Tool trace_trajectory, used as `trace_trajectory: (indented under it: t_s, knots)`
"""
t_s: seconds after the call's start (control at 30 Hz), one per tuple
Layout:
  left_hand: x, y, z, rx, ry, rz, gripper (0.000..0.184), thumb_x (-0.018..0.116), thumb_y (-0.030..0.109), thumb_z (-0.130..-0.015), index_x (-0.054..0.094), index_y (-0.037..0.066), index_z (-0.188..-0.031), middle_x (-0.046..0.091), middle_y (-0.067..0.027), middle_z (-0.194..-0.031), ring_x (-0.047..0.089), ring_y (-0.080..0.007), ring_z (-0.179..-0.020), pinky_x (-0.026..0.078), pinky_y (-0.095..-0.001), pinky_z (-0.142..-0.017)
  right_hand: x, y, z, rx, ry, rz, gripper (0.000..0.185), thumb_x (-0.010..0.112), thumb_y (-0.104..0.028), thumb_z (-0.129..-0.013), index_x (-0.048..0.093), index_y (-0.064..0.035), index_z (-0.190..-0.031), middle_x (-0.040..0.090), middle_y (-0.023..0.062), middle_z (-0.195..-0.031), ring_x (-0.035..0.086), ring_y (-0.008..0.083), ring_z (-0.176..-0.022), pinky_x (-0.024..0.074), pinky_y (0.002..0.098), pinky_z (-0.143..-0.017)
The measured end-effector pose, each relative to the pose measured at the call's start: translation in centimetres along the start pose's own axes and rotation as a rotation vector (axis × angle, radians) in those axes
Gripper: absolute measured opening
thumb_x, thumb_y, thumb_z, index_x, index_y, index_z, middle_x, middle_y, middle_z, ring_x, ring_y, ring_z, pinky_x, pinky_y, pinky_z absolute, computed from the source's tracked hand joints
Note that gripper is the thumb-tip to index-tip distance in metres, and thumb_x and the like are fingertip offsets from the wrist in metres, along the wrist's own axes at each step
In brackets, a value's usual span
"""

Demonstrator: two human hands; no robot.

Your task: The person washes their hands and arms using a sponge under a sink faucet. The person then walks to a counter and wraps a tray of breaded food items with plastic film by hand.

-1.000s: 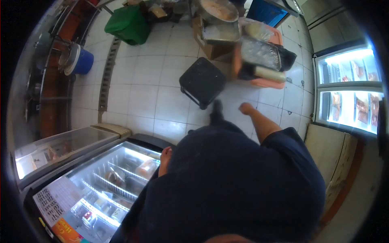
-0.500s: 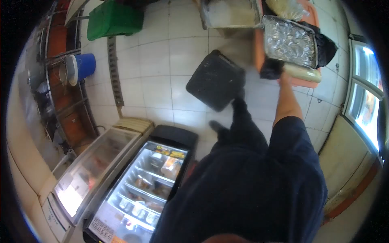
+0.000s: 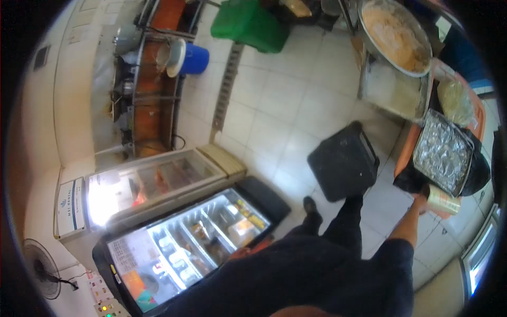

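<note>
My right hand (image 3: 419,203) is closed at the near end of a pale yellowish roll (image 3: 443,201), which looks like plastic film. The roll lies at the lower edge of a foil-lined metal tray (image 3: 443,150), over an orange crate (image 3: 407,145). Black plastic (image 3: 409,179) hangs beside the hand, and a clear bag with pale contents (image 3: 455,103) sits behind the tray. A small skin-toned patch, perhaps my left hand (image 3: 242,253), shows by the freezer's edge; its fingers cannot be made out.
A black stool (image 3: 343,161) stands on the tiles by my feet. A glass-topped freezer (image 3: 203,232) lies to my left. Farther off are a large bowl of orange-white food (image 3: 396,37), a floury tray (image 3: 396,87), a green bin (image 3: 253,26) and a blue bucket (image 3: 194,58).
My view has swung left, so the crate, stool and freezer sit lower and farther right in it. The bowl and a fan have come into view. My right hand stays at the roll's end.
</note>
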State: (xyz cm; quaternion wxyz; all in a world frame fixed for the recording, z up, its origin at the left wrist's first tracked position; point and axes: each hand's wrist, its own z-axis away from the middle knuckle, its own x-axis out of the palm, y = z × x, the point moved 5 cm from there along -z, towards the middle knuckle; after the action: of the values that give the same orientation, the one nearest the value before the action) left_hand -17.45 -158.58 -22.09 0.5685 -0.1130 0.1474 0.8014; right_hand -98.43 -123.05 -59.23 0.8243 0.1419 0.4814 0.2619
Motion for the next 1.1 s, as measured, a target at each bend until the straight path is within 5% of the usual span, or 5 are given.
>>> trace_trajectory:
  t_s: [0.37, 0.9, 0.97, 1.03, 1.1]
  knots:
    - [-9.3, -2.1, -18.7, 0.283, -0.136, 0.013, 0.032, 0.060, 0.016, -0.094, 0.060, -0.001, -0.121, 0.067, -0.0086, -0.107, 0.062, -0.0172, -0.102, 0.050, -0.0351, -0.090, -4.1, 3.4, 20.5, 0.536, 0.271, -1.689, 0.037, 0.046, -0.024, -0.097, 0.053, 0.0077, -0.114, 0.066, 0.0169, -0.085, 0.067, 0.0263, -0.070, 0.0536, 0.0360, -0.060]
    - [-35.8, 16.8, -17.1, 0.469, -0.206, 1.145, 0.081, 0.040, 0.069, -0.092, 0.030, 0.012, -0.149, 0.048, -0.0127, -0.141, 0.054, -0.0355, -0.120, 0.043, -0.0589, -0.096, -56.4, -37.0, 61.8, -1.094, -0.444, -0.797, 0.043, 0.069, -0.033, -0.085, 0.065, -0.0122, -0.122, 0.068, 0.0099, -0.113, 0.064, 0.0271, -0.107, 0.0520, 0.0394, -0.086]
    - [-39.5, 21.2, -12.3, 1.364, 0.352, 0.302, 0.084, 0.035, 0.073, -0.091, 0.032, 0.011, -0.147, 0.050, -0.0164, -0.138, 0.057, -0.0355, -0.116, 0.047, -0.0576, -0.094, -60.0, -38.6, 61.6, -1.535, 0.067, -0.750, 0.043, 0.065, -0.032, -0.088, 0.062, -0.0119, -0.125, 0.067, 0.0081, -0.116, 0.063, 0.0246, -0.108, 0.0509, 0.0373, -0.087]
    - [-39.9, 24.4, -7.0, 1.068, -0.811, 1.325, 0.080, 0.036, 0.069, -0.093, 0.033, 0.011, -0.147, 0.051, -0.0197, -0.135, 0.060, -0.0344, -0.111, 0.049, -0.0533, -0.094, -61.9, -38.0, 62.4, -1.894, 0.652, -0.646, 0.042, 0.061, -0.032, -0.092, 0.060, -0.0115, -0.128, 0.066, 0.0064, -0.118, 0.062, 0.0220, -0.108, 0.0498, 0.0352, -0.088]
    - [-39.4, 26.6, -5.1, 1.009, -0.721, 1.078, 0.069, 0.050, 0.055, -0.094, 0.042, 0.005, -0.141, 0.054, -0.0207, -0.132, 0.063, -0.0317, -0.106, 0.053, -0.0476, -0.090, -61.6, -38.7, 59.8, -1.632, 0.011, -0.866, 0.037, 0.052, -0.031, -0.098, 0.060, -0.0115, -0.128, 0.065, 0.0072, -0.119, 0.061, 0.0209, -0.107, 0.0483, 0.0332, -0.091]
